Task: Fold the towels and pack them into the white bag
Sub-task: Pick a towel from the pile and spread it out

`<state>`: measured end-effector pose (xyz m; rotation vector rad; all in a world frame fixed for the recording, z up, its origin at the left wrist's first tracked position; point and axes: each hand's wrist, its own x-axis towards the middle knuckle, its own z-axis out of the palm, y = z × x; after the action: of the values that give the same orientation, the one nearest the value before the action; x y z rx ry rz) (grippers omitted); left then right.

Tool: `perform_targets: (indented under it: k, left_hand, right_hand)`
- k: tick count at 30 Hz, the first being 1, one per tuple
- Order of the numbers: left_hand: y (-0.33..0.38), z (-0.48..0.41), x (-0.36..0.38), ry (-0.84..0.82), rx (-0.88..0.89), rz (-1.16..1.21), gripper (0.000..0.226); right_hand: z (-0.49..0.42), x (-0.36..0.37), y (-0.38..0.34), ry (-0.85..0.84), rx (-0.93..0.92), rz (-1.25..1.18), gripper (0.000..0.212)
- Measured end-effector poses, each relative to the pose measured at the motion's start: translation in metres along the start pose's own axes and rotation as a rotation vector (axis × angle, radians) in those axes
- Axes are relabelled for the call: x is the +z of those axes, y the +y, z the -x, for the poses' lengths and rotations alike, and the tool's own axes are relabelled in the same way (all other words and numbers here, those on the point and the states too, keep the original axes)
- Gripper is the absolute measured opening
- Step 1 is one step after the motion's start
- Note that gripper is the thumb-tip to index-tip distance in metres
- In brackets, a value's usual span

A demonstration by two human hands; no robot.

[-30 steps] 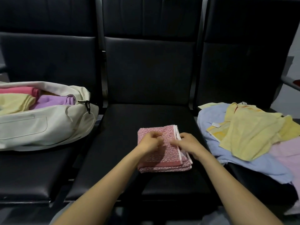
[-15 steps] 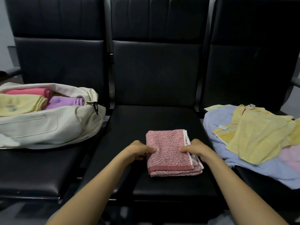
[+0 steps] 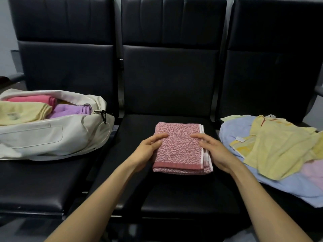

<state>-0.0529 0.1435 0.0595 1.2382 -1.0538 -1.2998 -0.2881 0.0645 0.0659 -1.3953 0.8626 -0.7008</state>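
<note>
**Both hands flat on the folded pink towel, centre of frame**

Here we are at centre frame: the folded pink towel [image 3: 181,147] lies on the black middle seat [image 3: 174,198], a neat rectangle with its darker band along the near edge and a white hem down its right side. The left hand [image 3: 148,151] sits at the towel's left edge, fingers stretched out and lying over the top. The right hand [image 3: 215,152] mirrors it at the right edge, fingers extended and slightly blurred, tips reaching in over the terry surface. Neither hand is curled round the cloth; whether any finger tucks under an edge, I cannot tell.

Over at the left of the frame, the white bag [image 3: 52,137] lies on its side on the neighbouring seat, mouth gaping, zip pull [image 3: 103,115] dangling at its right end. 3 folded towels show inside: a rose one [image 3: 35,99] at the back, a yellow one [image 3: 22,110] in front, a purple one [image 3: 70,110] beside them.

At the right of the frame, the unfolded heap: a crumpled yellow towel [image 3: 279,151] on top of a blue towel [image 3: 232,131], with a pale pink towel [image 3: 312,173] at the edge. The folded towel lies well apart from the bag.
</note>
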Motion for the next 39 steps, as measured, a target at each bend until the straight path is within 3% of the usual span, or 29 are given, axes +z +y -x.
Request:
perform_targets:
  k: [2, 5, 10, 15, 18, 20, 23, 28, 30, 32, 34, 39]
  left_hand:
    - [0.001, 0.003, -0.003, -0.069, 0.047, -0.115, 0.051]
    - [0.004, 0.006, -0.008, -0.076, 0.119, -0.255, 0.078]
    - [-0.002, 0.008, -0.003, 0.152, 0.253, -0.645, 0.094]
    - [0.000, 0.015, 0.001, 0.338, 0.422, -0.876, 0.071]
    - [0.006, 0.016, -0.007, 0.373, 0.428, -1.001, 0.060]
    - [0.011, 0.019, -0.020, 0.361, 0.427, -1.061, 0.058]
    - [0.026, 0.027, -0.041, 0.270, 0.370, -0.917, 0.050]
    - [0.049, 0.038, -0.075, 0.384, 0.351, -0.477, 0.041]
    - [0.055, 0.037, -0.098, 0.419, 0.334, -0.394, 0.035]
    - [0.060, 0.034, -0.130, 0.507, 0.304, -0.324, 0.037]
    - [0.069, 0.032, -0.161, 0.619, 0.261, -0.312, 0.042]
    - [0.109, 0.035, -0.235, 0.856, 0.131, -0.590, 0.048]
  right_hand:
    - [0.004, -0.002, -0.002, -0.062, 0.008, 0.019, 0.039]
    - [0.008, -0.001, -0.004, -0.081, -0.018, 0.137, 0.070]
    - [0.006, 0.017, -0.003, 0.116, -0.098, 0.553, 0.091]
    - [0.006, 0.028, -0.005, 0.306, -0.219, 0.703, 0.057]
    - [0.006, 0.035, -0.010, 0.302, -0.260, 0.730, 0.034]
    - [0.003, 0.038, -0.011, 0.280, -0.269, 0.758, 0.034]
    - [-0.007, 0.042, -0.014, 0.253, -0.236, 0.692, 0.042]
    - [-0.037, 0.078, -0.044, 0.124, -0.172, 0.209, 0.030]
    - [-0.063, 0.100, -0.055, 0.116, -0.181, 0.213, 0.031]
    - [-0.093, 0.128, -0.064, 0.073, -0.164, 0.307, 0.046]
    - [-0.120, 0.161, -0.070, 0.005, -0.113, 0.281, 0.053]
    - [-0.187, 0.246, -0.085, -0.127, 0.007, 0.112, 0.043]
